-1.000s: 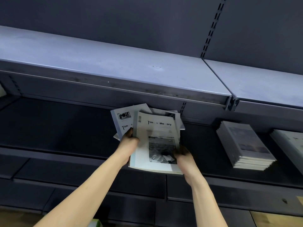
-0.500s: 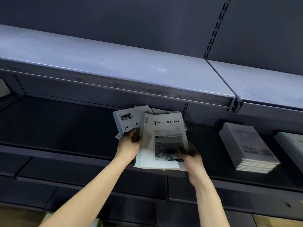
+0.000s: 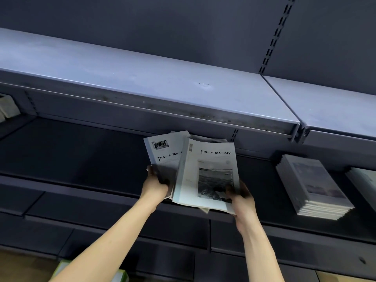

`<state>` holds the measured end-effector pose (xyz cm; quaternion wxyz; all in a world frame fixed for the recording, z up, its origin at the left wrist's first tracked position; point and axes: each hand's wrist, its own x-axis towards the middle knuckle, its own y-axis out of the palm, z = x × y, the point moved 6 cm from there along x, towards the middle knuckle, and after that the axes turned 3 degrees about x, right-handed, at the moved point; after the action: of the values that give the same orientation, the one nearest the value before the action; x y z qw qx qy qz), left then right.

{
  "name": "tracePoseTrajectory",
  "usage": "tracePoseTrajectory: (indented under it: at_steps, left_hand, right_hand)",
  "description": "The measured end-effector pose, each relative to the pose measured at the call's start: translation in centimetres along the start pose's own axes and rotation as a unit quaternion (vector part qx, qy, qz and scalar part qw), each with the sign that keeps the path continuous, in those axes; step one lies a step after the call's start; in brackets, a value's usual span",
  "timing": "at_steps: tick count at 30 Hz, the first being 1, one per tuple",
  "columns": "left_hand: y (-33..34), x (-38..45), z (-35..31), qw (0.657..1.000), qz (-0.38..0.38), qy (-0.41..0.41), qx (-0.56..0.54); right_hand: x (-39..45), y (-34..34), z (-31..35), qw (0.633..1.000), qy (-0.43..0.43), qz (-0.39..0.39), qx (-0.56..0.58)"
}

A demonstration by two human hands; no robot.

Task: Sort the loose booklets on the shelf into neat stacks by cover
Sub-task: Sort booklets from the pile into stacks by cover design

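I read the step in hand as splitting a mixed bundle by cover, so what I'd want is to peel the front booklet [image 3: 207, 171] cleanly off the ones behind it without dragging a second copy along. The front one bears a large dark photo low on its cover; the booklet behind [image 3: 162, 155] has a small picture at its top corner, so they belong in different stacks (both carry the same "Time & Memory" title, which makes a slip easy). I'd keep the bundle low over the shelf [image 3: 81, 159] so anything that slides out lands flat, and check the cover before committing it to a pile.

My right hand [image 3: 241, 197] grips the front booklet at its lower right corner, thumb curled over the cover and fingers beneath. My left hand [image 3: 155, 185] is closed round the lower left edge of the booklets behind, thumb on top. More pages fan out behind these two; how many I cannot tell.

To the right on the same shelf lies a finished stack [image 3: 313, 186], squared up, well apart from my hands, with the edge of another pile [image 3: 364, 184] beside it.
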<state>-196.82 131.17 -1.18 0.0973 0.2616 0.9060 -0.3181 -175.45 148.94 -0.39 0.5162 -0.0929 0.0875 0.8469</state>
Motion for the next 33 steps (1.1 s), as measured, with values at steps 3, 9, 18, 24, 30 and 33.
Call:
tracePoseTrajectory:
  at_steps: [3,9,18,24,30,33]
  left_hand:
    - [-1.0,0.1,-0.1,0.999,0.002,0.032,0.02]
    - [-2.5,0.0,-0.2,0.996,0.051,0.079,0.008]
    - [-1.6,-0.3,-0.2,0.991,0.098,0.081,-0.04]
    - [-1.4,-1.4,-1.4,0.991,0.09,0.09,-0.049]
    - [-1.2,-1.2,-1.7,0.989,0.089,0.113,-0.035]
    - [-1.2,-0.9,-1.1,0.989,0.095,0.108,-0.033]
  right_hand:
    - [0.2,-0.3,-0.5,0.999,0.02,-0.019,0.018]
    - [0.5,-0.6,-1.2,0.997,0.038,-0.041,0.046]
    - [-0.1,0.9,0.3,1.0,-0.015,-0.024,-0.002]
    - [-0.2,1.2,0.4,1.0,-0.015,-0.02,0.009]
    - [-0.1,1.0,-0.1,0.999,-0.008,-0.033,0.021]
    - [0.0,0.5,-0.1,0.999,-0.013,-0.046,0.025]
